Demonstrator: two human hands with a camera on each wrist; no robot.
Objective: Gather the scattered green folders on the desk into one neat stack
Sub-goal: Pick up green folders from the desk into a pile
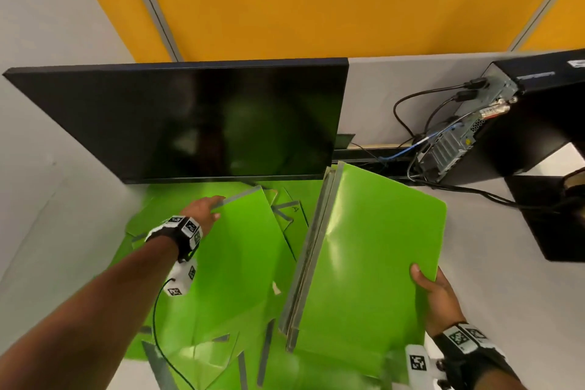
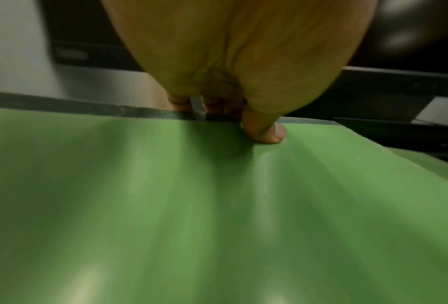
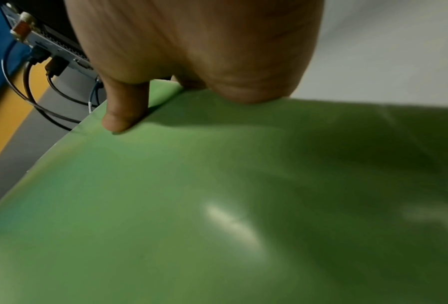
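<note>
Several bright green folders with grey spines lie overlapping on the white desk in front of the monitor. My left hand [image 1: 207,209] pinches the far spine edge of one green folder [image 1: 234,250]; in the left wrist view the thumb [image 2: 265,131] lies on top of this folder [image 2: 217,205] and the fingers curl under its edge. My right hand [image 1: 433,291] grips the right edge of a small stack of green folders [image 1: 370,247], tilted up off the desk. The right thumb [image 3: 121,111] presses on that top cover [image 3: 191,205], and the fingers under it are hidden.
A dark monitor [image 1: 190,123] stands just behind the folders. A black computer case [image 1: 522,117] with cables [image 1: 411,123] sits at the back right, with a black stand [image 1: 557,218] nearer. Grey and yellow partition walls [image 1: 316,3] close off the back and left.
</note>
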